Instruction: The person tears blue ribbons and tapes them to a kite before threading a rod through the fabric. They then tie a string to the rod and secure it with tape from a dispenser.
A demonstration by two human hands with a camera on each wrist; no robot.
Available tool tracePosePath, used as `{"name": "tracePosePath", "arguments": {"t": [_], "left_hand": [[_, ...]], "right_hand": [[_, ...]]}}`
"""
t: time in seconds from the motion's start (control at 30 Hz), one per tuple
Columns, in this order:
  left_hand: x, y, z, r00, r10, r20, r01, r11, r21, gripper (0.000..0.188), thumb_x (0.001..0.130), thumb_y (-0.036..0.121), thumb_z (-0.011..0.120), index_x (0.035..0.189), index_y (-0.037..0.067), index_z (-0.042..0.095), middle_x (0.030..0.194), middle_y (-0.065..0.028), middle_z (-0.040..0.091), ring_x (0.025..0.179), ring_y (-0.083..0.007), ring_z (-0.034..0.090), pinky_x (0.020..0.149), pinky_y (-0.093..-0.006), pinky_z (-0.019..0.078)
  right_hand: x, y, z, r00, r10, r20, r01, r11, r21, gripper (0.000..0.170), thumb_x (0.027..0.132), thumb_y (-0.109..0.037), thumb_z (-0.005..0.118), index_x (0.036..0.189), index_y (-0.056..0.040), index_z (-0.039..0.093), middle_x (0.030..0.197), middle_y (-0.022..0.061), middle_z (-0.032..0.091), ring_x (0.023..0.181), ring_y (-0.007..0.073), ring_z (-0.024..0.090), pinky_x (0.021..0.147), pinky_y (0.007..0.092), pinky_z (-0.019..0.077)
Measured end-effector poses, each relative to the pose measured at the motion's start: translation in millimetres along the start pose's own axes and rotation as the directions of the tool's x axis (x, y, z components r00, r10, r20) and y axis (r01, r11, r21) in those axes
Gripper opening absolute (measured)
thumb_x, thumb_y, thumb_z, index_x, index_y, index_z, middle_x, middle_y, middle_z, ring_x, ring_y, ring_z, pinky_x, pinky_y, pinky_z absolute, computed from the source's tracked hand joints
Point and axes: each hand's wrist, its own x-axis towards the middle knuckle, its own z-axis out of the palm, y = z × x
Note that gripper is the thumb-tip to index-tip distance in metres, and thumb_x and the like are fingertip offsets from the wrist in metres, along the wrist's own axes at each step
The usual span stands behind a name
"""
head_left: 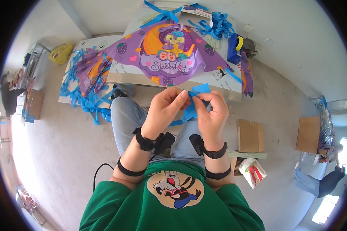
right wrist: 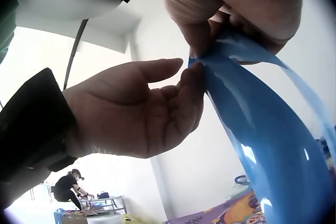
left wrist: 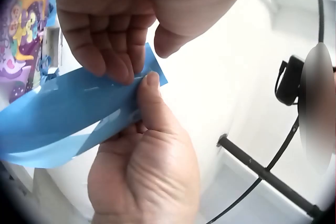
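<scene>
Between both hands, above the lap, is a shiny blue plastic strip (head_left: 200, 89), bent into a long loop. My right hand (head_left: 214, 113) pinches it near one end, with the thumb (left wrist: 152, 95) lying flat on the film in the left wrist view. My left hand (head_left: 166, 107) is right beside it. Its bent fingertips touch the strip's edge, while its thumb (right wrist: 164, 70) stands apart from them in the right wrist view. From the hands the strip (right wrist: 262, 124) curves away in a wide glossy bow.
Ahead, a purple kite-shaped sheet (head_left: 121, 48) with a cartoon print lies across a table (head_left: 123, 78). Blue ribbons (head_left: 219, 27) are heaped at the back and more hang at left. A blue tape dispenser (head_left: 233, 50) stands right; a cardboard box (head_left: 250, 136) is beside the right arm.
</scene>
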Motion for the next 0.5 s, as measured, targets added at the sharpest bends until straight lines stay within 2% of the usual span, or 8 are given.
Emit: {"name": "tracePosePath", "arguments": {"t": [0.23, 0.3, 0.33, 0.4, 0.5], "left_hand": [[5, -4, -3, 0.994, -0.104, 0.025, 0.107, 0.972, -0.209, 0.025, 0.094, 0.026, 0.056, 0.091, 0.0, 0.056, 0.081, -0.0004, 0.061, 0.076, -0.007, 0.056, 0.071, -0.0213, 0.0453], [7, -10, -4, 0.999, 0.013, -0.033, -0.018, 0.987, -0.159, 0.02, 0.092, 0.021, 0.059, 0.094, 0.001, 0.056, 0.084, 0.0003, 0.06, 0.081, -0.0067, 0.055, 0.073, -0.021, 0.0451], [6, -9, -3, 0.999, 0.013, -0.033, -0.018, 0.987, -0.159, 0.02, 0.092, 0.021, 0.059, 0.094, 0.001, 0.056, 0.084, 0.0003, 0.06, 0.081, -0.0067, 0.055, 0.073, -0.021, 0.0451], [6, -6, 0, 0.99, 0.043, -0.133, -0.053, 0.996, -0.078, 0.015, 0.09, 0.016, 0.063, 0.094, 0.003, 0.056, 0.086, 0.0011, 0.059, 0.083, -0.0058, 0.054, 0.074, -0.0209, 0.0444], [7, -7, -2, 0.996, 0.047, -0.079, -0.055, 0.993, -0.101, 0.013, 0.088, 0.011, 0.064, 0.094, 0.003, 0.057, 0.084, 0.0025, 0.058, 0.08, -0.0041, 0.053, 0.071, -0.0192, 0.0435]], "right_hand": [[-2, 3, 2, 0.999, -0.045, 0.002, 0.045, 0.998, -0.048, 0.012, 0.075, -0.001, 0.071, 0.08, -0.0013, 0.06, 0.079, 0.0079, 0.057, 0.068, 0.021, 0.055, 0.062, 0.0289, 0.0442], [-1, 6, 1, 0.999, -0.035, 0.0, 0.035, 0.999, 0.005, 0.013, 0.076, -0.003, 0.071, 0.08, -0.0007, 0.059, 0.08, 0.0073, 0.057, 0.068, 0.0191, 0.055, 0.061, 0.0276, 0.0431], [-1, 8, 0, 0.999, -0.036, 0.0, 0.036, 0.999, 0.005, 0.013, 0.076, -0.003, 0.071, 0.08, -0.0007, 0.059, 0.08, 0.0073, 0.057, 0.068, 0.0191, 0.055, 0.061, 0.0276, 0.0431], [-1, 10, -1, 0.989, 0.15, 0.015, -0.15, 0.972, 0.181, 0.013, 0.079, -0.005, 0.071, 0.08, -0.0003, 0.058, 0.08, 0.0052, 0.056, 0.066, 0.0144, 0.051, 0.06, 0.025, 0.041], [-1, 9, 0, 0.974, 0.227, 0.02, -0.224, 0.936, 0.271, 0.015, 0.08, -0.007, 0.071, 0.08, 0.0002, 0.058, 0.08, 0.0027, 0.055, 0.066, 0.01, 0.047, 0.059, 0.0223, 0.0387]]}}
